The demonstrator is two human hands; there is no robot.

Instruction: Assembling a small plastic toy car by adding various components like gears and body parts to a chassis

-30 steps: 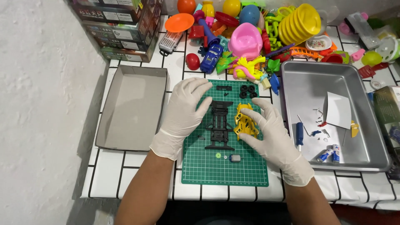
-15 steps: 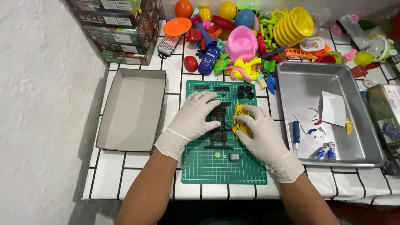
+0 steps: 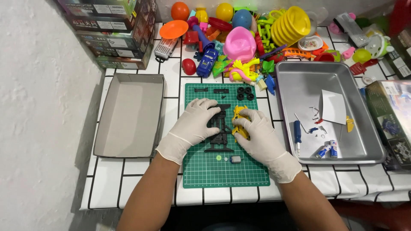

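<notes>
Black plastic toy car chassis (image 3: 220, 130) lies mid green cutting mat (image 3: 201, 171), between both gloved hands. Left hand (image 3: 192, 126) rests fingers on its left side, loosely curled, not clenched. Right hand (image 3: 259, 137) grips yellow plastic car body shell (image 3: 239, 124) touching chassis's right edge. Silver metal tray (image 3: 364, 145) sits right of mat.

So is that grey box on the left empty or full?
Empty. The grey box lies open-topped, and only its bare floor and walls show inside.
</notes>
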